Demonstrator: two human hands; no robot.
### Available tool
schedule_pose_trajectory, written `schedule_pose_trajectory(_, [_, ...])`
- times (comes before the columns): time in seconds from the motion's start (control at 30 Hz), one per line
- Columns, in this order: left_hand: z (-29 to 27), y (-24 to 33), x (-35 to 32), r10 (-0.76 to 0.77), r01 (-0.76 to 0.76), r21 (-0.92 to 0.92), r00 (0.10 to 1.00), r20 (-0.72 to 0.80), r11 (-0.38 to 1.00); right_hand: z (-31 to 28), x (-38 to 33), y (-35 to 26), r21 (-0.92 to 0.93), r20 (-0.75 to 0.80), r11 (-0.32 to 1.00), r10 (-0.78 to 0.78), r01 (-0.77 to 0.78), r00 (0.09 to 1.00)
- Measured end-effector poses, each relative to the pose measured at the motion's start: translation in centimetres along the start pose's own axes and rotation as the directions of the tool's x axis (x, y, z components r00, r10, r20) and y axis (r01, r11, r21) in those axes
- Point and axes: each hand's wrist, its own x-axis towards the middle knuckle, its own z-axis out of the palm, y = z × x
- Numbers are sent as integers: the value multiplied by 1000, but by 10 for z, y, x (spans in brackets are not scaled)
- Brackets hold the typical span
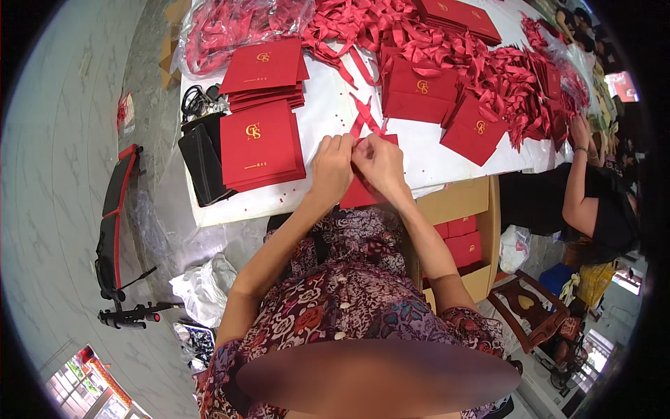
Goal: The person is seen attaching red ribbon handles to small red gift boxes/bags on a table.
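Observation:
A red paper bag [357, 195] lies at the table's near edge, partly covered by my hands. My left hand [332, 166] and my right hand [380, 165] meet over its upper part, fingers closed in a pinch. Between and beyond the fingertips a red ribbon [365, 114] runs up onto the white table. Which part of it each hand grips is hidden, though both seem to hold it. Left of my left hand sits a stack of flat red bags [262, 150] with gold lettering, and a second stack [264, 66] lies behind it.
Ribboned red bags [421, 91] are piled at the right and back. A clear plastic sack [244, 28] stands far left. A black case [205, 164] lies at the left edge. An open carton [488, 230] with red bags is by my right arm; a co-worker [583, 199] is beyond.

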Motion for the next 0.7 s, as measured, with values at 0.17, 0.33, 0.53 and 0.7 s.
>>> schedule_pose_trajectory(0.17, [-4,-8,5,-65,58,-172,997,-35,983,8,-6,4,-142,-100,953,-283,268,954])
schedule_pose_trajectory(0.33, [-8,-13,4,-270,290,-266,957,109,920,-4,0,8,126,62,988,-93,85,994])
schedule_pose_trajectory(0.53, [-20,-3,11,-254,269,-273,963,89,924,-36,18,-2,112,23,972,-208,205,978])
schedule_pose_trajectory(0.7, [-20,2,5,-35,36,-211,999,6,977,-44,37,-1,-158,219,937,-275,312,936])
